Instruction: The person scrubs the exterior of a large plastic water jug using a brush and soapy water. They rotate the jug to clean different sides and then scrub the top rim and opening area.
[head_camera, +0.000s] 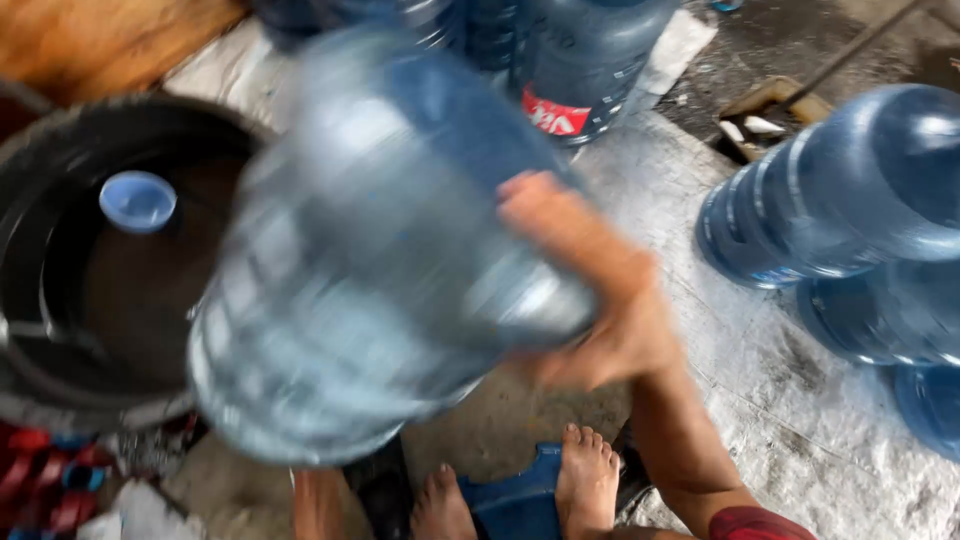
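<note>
My right hand (600, 300) grips the big blue water jug (370, 250), tilted mid-frame beside the dark tub (60, 300) at left where a blue cap (138, 200) floats; my left hand is hidden; it isn't set down yet.

Big water jug (370, 260) between tub (60, 160) at left and stacked jugs (840, 190) at right, cap (138, 200) in tub.

Big blue water jug (370, 260) in hands (610, 290)
</note>
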